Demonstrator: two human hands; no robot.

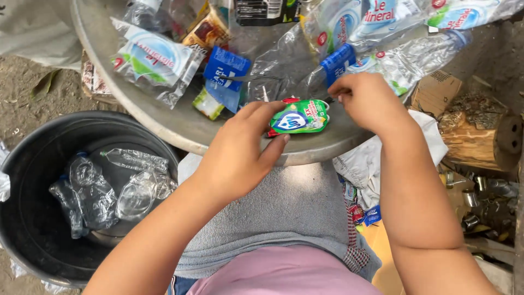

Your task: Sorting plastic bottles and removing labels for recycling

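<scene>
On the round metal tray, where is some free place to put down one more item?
Bare metal shows along the near rim of the round grey metal tray, left of the left hand, below the blue label. The far side is crowded with crushed clear plastic bottles.

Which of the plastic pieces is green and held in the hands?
The green pouch at the tray's near rim, between left hand and right hand; the others are clear bottles.

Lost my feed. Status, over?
Left hand pinches green pouch on basin rim. Right hand at pouch's edge. Crushed bottles crowd behind.
</scene>
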